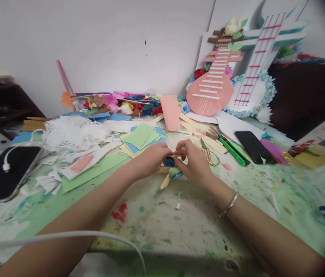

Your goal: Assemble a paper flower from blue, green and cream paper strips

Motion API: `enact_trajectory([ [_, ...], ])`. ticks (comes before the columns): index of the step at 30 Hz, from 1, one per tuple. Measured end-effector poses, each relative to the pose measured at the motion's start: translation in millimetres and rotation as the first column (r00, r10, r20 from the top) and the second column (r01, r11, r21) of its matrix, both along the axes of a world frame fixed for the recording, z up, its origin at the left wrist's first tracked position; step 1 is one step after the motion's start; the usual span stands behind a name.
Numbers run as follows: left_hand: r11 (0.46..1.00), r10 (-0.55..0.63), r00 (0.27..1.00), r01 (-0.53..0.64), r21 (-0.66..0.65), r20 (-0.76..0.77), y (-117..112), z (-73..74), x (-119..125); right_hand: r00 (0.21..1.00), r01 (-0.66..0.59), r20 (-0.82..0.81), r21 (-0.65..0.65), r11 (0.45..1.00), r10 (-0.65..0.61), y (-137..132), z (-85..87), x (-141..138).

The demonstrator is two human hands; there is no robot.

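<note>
My left hand (151,159) and my right hand (193,163) meet above the middle of the table, fingertips pinched together on a small cream paper piece (175,156). Its shape is mostly hidden by my fingers. Just below them lie crumpled blue and green paper bits (176,173) and a cream paper petal (165,182), close to both hands. Gold-handled scissors (208,154) rest to the right of my right hand. Left of it, beyond my left hand, is a stack of green paper sheets (141,136).
A green utility knife (233,151) and a black phone (254,147) lie on the right. White string (70,132) is heaped on the left near a tablet (7,173). Paper instruments (213,92) lean on the wall. A white cable (93,233) crosses the foreground.
</note>
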State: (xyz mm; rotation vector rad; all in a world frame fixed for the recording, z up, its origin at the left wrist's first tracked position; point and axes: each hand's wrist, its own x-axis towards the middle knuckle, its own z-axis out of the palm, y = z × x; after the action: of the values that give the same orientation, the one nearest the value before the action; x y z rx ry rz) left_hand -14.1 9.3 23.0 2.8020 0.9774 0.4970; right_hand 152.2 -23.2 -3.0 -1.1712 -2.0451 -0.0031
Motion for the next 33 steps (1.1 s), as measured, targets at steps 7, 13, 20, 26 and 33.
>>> enact_trajectory([
  [7, 0.979, 0.071, 0.994, -0.054, 0.198, -0.081, 6, -22.3, 8, 0.999, 0.039, -0.002, -0.027, 0.999, -0.039, -2, 1.5, -2],
  [13, 0.981, 0.103, 0.992, -0.088, 0.176, -0.076, 13, -25.6, 6, 0.997, -0.028, -0.073, 0.040, 0.999, 0.030, -4, 5.5, 1],
  [20, 0.994, 0.108, 0.982, -0.109, 0.002, 0.156, 0, -3.2, 2, 0.950, 0.077, -0.311, 0.111, 0.991, -0.039, -6, 13.4, 13],
  [26, 0.988, 0.146, 0.914, -0.118, -0.096, 0.380, -2, 4.1, -1, 0.907, 0.129, -0.413, 0.092, 0.987, -0.080, -3, 13.7, 20],
  [33, 0.991, 0.128, 0.897, -0.099, -0.090, 0.422, -5, 1.4, 3, 0.892, -0.003, -0.452, -0.009, 1.000, -0.002, -3, 12.8, 17],
])
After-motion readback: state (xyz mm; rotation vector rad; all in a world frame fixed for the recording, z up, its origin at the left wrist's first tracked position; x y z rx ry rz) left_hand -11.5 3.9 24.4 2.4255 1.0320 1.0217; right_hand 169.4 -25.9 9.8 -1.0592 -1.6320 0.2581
